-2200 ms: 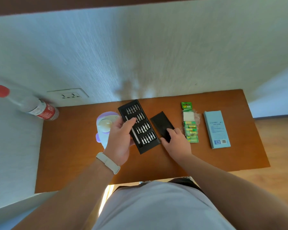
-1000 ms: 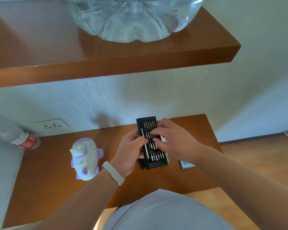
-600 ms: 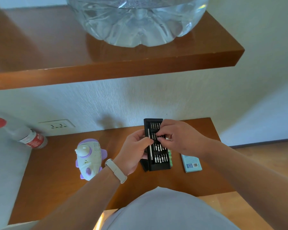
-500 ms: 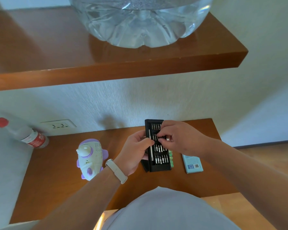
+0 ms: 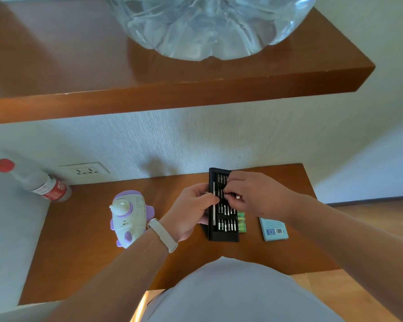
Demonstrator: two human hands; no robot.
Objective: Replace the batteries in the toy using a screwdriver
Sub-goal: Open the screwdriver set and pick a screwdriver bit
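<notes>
Warm brown wood of a wall-mounted desk [image 5: 84, 252] fills my feed, with a matching shelf [image 5: 149, 96] overhead carrying a big clear ribbed water jug [image 5: 207, 26]. The left hand [image 5: 189, 214], a white band [image 5: 163, 234] on its wrist, grips the long edge of the black plastic bit case [image 5: 223, 233] and tips it up toward the camera, which I take as a way to read the rows of bits. The right hand [image 5: 256, 194] reaches in from the other side, fingertips [image 5: 227, 194] closed in a pinch on a small steel bit in the second row; whether it has come free of its slot I cannot tell. The slim silver screwdriver handle [image 5: 214, 205] lies seated in its channel along the case's left side, under the left thumb. The white-and-purple plastic toy [image 5: 129, 217] stands on the desk just left of the left wrist, untouched and apart from the case, its battery door not visible. The green pack of batteries [image 5: 241, 221] peeks out from behind the case's right edge, with a pale blue cardboard box [image 5: 273, 230] beside it. A clear bottle with a red cap and label [image 5: 49, 187] lies at the far left by the wall. By my reading this is early work — choosing a bit, with no screw touched yet.
</notes>
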